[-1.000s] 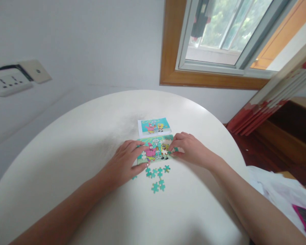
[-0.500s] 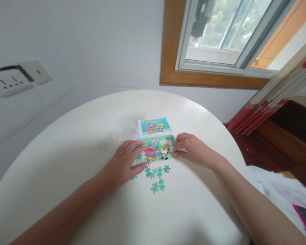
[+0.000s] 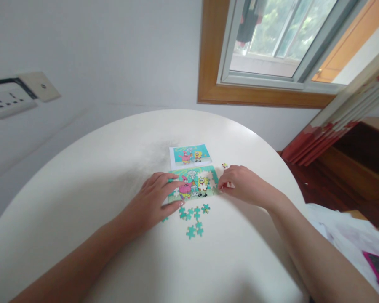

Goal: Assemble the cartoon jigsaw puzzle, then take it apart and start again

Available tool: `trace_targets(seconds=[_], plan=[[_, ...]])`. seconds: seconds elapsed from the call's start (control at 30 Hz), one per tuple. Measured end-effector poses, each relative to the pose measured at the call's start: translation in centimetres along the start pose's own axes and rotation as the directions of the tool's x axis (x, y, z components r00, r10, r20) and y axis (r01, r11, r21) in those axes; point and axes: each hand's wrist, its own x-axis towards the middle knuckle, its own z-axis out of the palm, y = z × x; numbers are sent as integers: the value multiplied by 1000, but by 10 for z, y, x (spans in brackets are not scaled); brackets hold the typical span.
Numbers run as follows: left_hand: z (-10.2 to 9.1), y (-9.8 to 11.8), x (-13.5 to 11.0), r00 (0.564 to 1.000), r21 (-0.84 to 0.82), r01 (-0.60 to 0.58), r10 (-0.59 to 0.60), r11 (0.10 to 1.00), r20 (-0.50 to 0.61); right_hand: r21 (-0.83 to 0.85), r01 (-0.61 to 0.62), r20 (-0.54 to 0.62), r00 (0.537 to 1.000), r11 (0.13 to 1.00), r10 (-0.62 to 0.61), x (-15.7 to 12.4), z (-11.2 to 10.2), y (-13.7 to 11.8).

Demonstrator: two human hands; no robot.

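Note:
A partly assembled jigsaw puzzle with pink and yellow cartoon figures lies on the round white table, with gaps at its upper right and left side. My left hand is open, its fingers spread over the puzzle's left edge. Just off the right edge is my right hand, thumb and fingers pinched together; whatever may be between the fingertips is hidden. Beyond its knuckles lies a loose yellow-and-red puzzle piece. Several teal puzzle pieces are scattered on the near side, and one is partly covered by my left hand.
Behind the puzzle lies a printed reference picture on white paper. The white table reaches close to the wall, below a wood-framed window. At right are a red-and-white curtain and a white cloth or bag.
My right hand has shifted slightly right, off the puzzle's edge, and the loose yellow-and-red piece behind it shows more fully. The left hand keeps its place on the puzzle.

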Motion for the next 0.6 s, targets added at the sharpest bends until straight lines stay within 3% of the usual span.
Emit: trace_targets(seconds=[0.23,0.4,0.6], plan=[[-9,22,14,995,-67,-95,93,993,-28,7,-151,46,987,988,151,-3,-1,3],[-6,46,29,975,-88,-191,200,978,100,18,-215,72,974,976,213,-3,0,-2],[3,61,36,964,-14,-198,198,980,176,13,-196,50,980,981,195,0,5,-2]])
